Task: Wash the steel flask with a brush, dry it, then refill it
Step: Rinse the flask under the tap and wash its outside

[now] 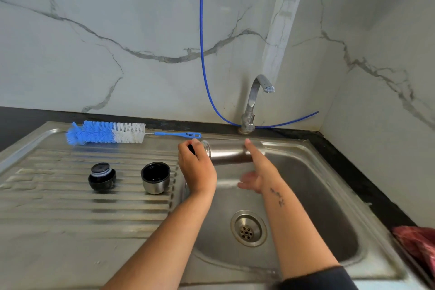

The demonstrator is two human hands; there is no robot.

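Note:
The steel flask [230, 153] lies horizontal in the air over the back of the sink basin [313, 195], its open mouth pointing left. My left hand [195, 169] is closed around the neck at the mouth. My right hand [256, 167] crosses the flask's base end with one finger up above it and the other fingers spread and blurred below it. The blue and white bottle brush [106, 132] lies on the draining board near the wall. The black stopper [102, 176] and the steel cup lid [155, 178], open side up, stand on the ribbed board.
A steel tap [255, 101] rises at the back of the sink, with no water visible from it. A blue hose [202, 54] hangs down the marble wall behind it. The drain [248, 228] sits in the basin floor. A red cloth [416, 242] lies at the right edge.

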